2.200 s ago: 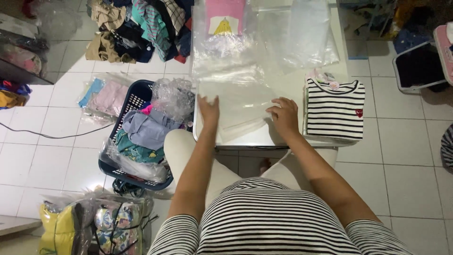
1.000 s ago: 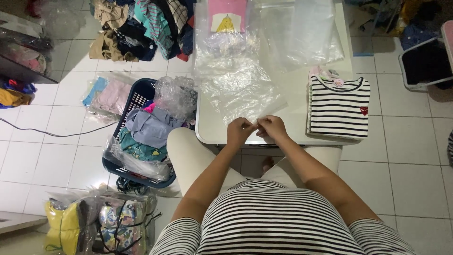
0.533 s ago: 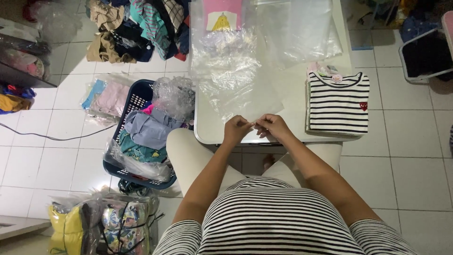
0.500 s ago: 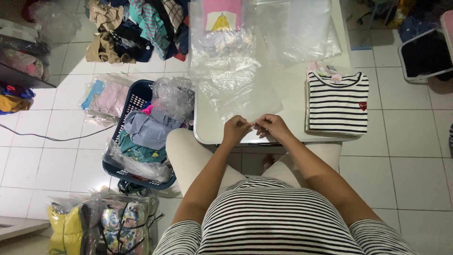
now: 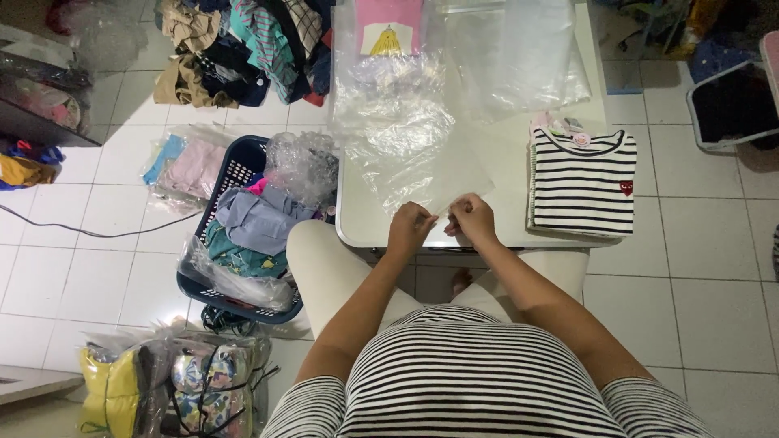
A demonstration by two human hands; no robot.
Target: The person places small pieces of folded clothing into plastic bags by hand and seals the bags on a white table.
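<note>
Laundry basket: on floor, left of table, heaped with clothes.
Left hand: fingers pinching near edge of clear plastic bag, seemingly.
Right hand: pinching same edge.
Striped shirt: folded, table's right side.

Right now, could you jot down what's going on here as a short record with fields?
left hand: left hand pinches the near edge of the clear plastic bag
right hand: right hand pinches the same edge, close beside it
table: white table
right of hands: folded striped shirt
far end: pink garment under plastic
floor, left: dark laundry basket full of clothes
</note>
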